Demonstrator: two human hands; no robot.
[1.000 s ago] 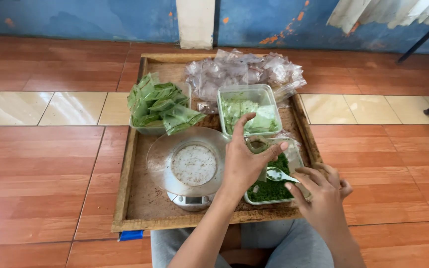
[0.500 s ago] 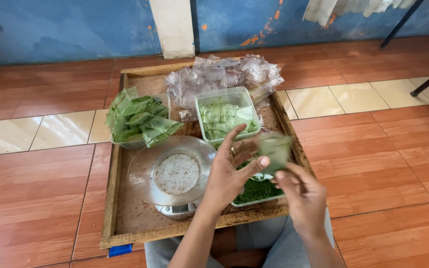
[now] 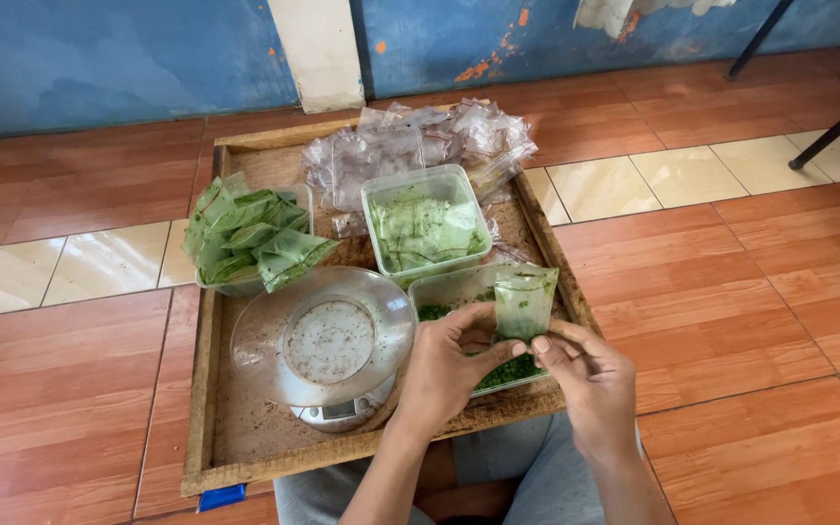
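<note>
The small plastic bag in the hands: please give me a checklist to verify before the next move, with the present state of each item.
1. Small plastic bag gripped by both the left hand and right hand: ok.
2. Bag upright, mouth up: ok.
3. Green filling inside bag: ok; amount cannot tell.
4. Bag held above the open container of chopped greens: ok.
5. Scale bowl free of bags: ok.
6. Bag mouth sealed: cannot tell.
</note>
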